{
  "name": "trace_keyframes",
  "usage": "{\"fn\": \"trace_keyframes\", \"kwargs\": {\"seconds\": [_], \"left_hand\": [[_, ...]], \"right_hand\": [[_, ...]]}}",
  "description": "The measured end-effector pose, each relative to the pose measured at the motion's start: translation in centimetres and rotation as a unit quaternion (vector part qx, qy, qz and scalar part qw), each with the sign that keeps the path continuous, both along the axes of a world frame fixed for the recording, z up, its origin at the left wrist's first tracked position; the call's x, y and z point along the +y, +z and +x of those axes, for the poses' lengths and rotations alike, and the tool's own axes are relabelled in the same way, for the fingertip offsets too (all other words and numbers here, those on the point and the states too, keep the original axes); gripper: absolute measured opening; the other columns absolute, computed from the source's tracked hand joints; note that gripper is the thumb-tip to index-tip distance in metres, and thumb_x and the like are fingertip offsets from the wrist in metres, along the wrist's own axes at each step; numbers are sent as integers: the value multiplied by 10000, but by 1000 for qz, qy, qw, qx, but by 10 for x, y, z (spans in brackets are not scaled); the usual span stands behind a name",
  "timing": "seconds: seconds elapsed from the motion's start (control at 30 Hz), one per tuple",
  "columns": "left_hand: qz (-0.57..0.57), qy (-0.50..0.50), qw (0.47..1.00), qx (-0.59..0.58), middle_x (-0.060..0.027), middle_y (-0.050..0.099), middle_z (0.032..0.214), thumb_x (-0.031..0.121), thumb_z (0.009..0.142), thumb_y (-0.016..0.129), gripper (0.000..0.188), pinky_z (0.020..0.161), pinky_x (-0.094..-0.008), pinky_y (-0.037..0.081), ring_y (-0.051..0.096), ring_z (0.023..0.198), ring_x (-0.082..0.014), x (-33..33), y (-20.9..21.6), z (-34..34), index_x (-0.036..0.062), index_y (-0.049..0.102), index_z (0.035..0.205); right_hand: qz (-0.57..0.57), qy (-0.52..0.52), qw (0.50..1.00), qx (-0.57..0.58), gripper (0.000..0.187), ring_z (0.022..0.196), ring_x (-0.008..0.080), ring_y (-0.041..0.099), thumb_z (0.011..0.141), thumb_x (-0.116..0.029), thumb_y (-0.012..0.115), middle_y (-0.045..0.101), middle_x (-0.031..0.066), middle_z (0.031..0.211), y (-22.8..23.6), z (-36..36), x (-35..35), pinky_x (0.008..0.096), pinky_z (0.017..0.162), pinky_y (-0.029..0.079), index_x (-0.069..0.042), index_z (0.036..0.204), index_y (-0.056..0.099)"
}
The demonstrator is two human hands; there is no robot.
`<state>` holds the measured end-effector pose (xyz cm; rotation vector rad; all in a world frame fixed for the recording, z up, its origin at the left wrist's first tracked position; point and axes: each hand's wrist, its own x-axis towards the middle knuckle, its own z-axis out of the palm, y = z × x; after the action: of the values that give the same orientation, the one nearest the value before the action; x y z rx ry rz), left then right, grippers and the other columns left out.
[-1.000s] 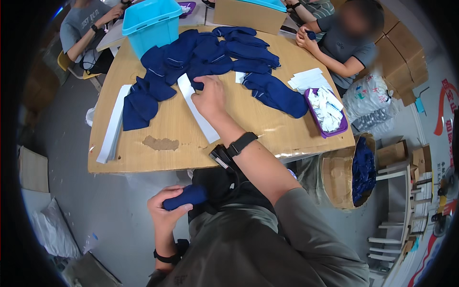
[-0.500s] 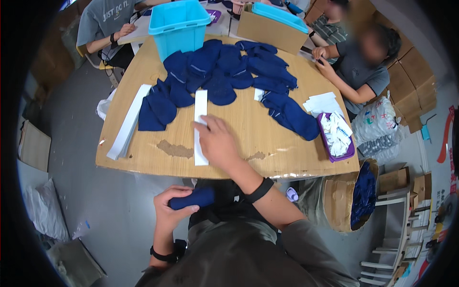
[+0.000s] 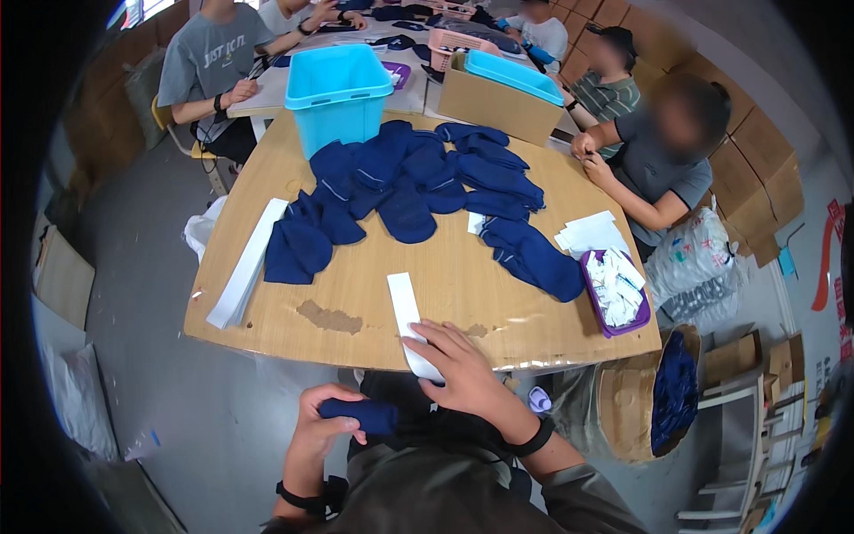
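My left hand (image 3: pixel 318 432) is wrapped round a folded navy sock (image 3: pixel 374 416), held in front of my body below the table's front edge. At that edge, my right hand (image 3: pixel 467 374) grips a white paper strip (image 3: pixel 404 303), fingers on top and thumb by its near end. The strip's near end bends past the edge; its far end lies on the wooden table (image 3: pixel 356 298). Beyond it spreads a pile of navy socks (image 3: pixel 406 209). More white strips (image 3: pixel 245 271) lie stacked at the left.
A purple tray (image 3: pixel 627 331) of small white labels and some white cards (image 3: pixel 592 233) are at the right. A blue bin (image 3: pixel 338 107) and a cardboard box (image 3: pixel 498 111) stand at the back. Co-workers sit around. A carton (image 3: pixel 627 400) holding navy items stands below right.
My right hand has drawn the white strip toward me to the front edge, away from the pile. My left hand still holds the sock, a little lower in view. The view has tilted up.
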<state>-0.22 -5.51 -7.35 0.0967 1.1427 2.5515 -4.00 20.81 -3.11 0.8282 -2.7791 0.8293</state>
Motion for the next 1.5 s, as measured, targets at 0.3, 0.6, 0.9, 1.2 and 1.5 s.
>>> {"fn": "trace_keyframes", "kwargs": {"seconds": [0.3,0.6,0.9,1.2,1.5], "left_hand": [[44,-60,995,-64,-231,675,937,3,756,678,311,506,-353,591,691,654,-281,20,-7,9,-75,644,1055],[-7,-35,999,-36,-210,677,977,0,712,704,638,499,-355,575,683,663,-264,32,7,7,-74,514,1317],[-2,-14,1000,-6,-222,680,979,0,688,720,622,472,-344,582,691,668,-264,24,9,20,-82,537,1276],[-11,25,999,-31,-213,676,930,21,695,726,598,466,-334,572,675,626,-253,6,-11,27,-92,548,1255],[-53,23,998,-24,-221,678,952,-87,686,728,547,538,-342,586,686,644,-253,-4,-4,18,-86,574,1211]], "right_hand": [[-187,-30,982,-9,529,1129,330,616,761,50,621,639,145,1189,-18,20,10,403,1040,460,-52,1280,591],[-348,-131,928,-32,470,1015,265,686,820,78,548,641,167,1178,-2,1,6,347,919,505,-11,1282,561],[-335,-273,884,175,437,1124,352,618,880,-34,558,600,221,1214,21,-89,18,382,972,463,23,1310,504],[-161,-221,960,56,613,1380,414,358,837,-185,708,349,269,1475,-7,-84,12,414,1128,319,-61,1398,492],[-199,-155,967,30,349,1387,372,394,922,-184,653,395,234,1484,-3,-89,17,416,1121,327,-72,1252,645]]}}
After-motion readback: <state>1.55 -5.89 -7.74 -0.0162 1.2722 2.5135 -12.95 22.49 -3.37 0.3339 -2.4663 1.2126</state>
